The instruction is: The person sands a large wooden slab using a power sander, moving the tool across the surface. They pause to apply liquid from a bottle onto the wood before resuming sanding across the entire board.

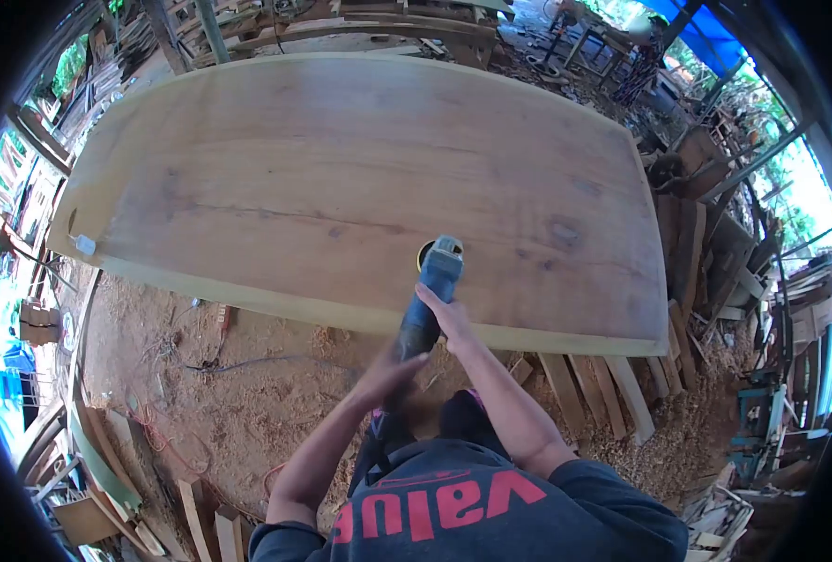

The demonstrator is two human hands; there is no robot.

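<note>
A blue angle grinder [441, 269] with a round, yellow-edged disc [423, 254] is held over the near part of a large wooden slab [275, 187], its head close over the wood. My right hand [446, 314] is closed around the grinder's body, thumb along its top. Blurred by motion, my left hand [385, 378] lies across the dark rear end of the tool, on the near side of the slab's edge. The slab has a pale border, dark knots and a long crack running along the grain.
A small white object [83, 244] lies at the slab's left end. Shavings cover the ground, where a cable [275, 360] and an orange cord [177, 450] run. Boards [627, 393] lean under the right edge; more timber is stacked at the far side and lower left.
</note>
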